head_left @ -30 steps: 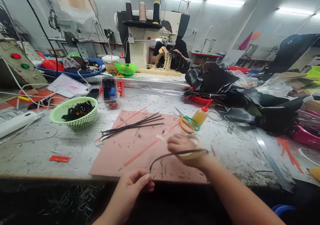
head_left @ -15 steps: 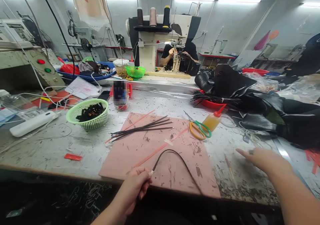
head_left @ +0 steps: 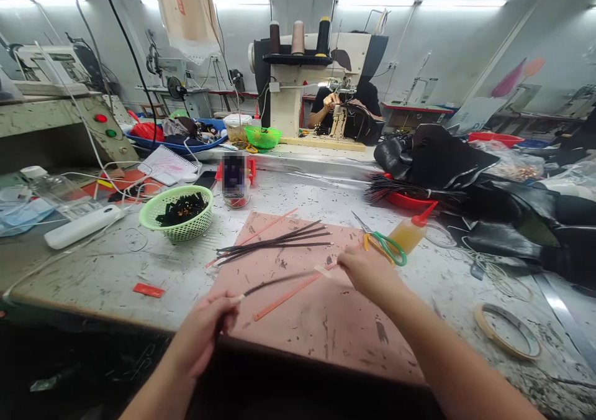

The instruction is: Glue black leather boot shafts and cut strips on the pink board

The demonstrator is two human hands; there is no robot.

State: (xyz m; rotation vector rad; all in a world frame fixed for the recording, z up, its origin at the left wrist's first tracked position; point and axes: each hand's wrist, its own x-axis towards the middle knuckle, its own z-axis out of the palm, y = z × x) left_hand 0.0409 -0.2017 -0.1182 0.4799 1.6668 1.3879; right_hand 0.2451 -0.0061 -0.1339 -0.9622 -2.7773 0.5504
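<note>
Across the lower middle of the frame, just above the pink mat (head_left: 354, 320), runs the black cord (head_left: 274, 282), and all the interest is on it now. At its near end, left of centre, the left hand (head_left: 205, 327) has thumb and fingers clamped close to the whitish tip (head_left: 239, 298). Over to the right of centre, the right hand (head_left: 367, 274) is bunched low by the scissors (head_left: 372, 232); blur hides whether the cord's far end is between its fingers, so that cannot be called. The hands are well apart, with the cord spanning much of the gap.

Now the handling: it looks light, thin and bendy, firm enough to carry a gentle bow, and hardly fragile. Slipperiness is hard to judge, though the dark surface looks rather matt. The whitish tip seems the sensible hold, pinched between thumb and forefinger, with a second pinch farther along to stop it swinging.

And the line of it! The long axis lies nearly level, climbing slightly from the whitish tip at lower left towards the right hand, arching faintly upward above the coral strip (head_left: 286, 299), which slants more steeply. The whitish tip points left, back into the left hand.
</note>
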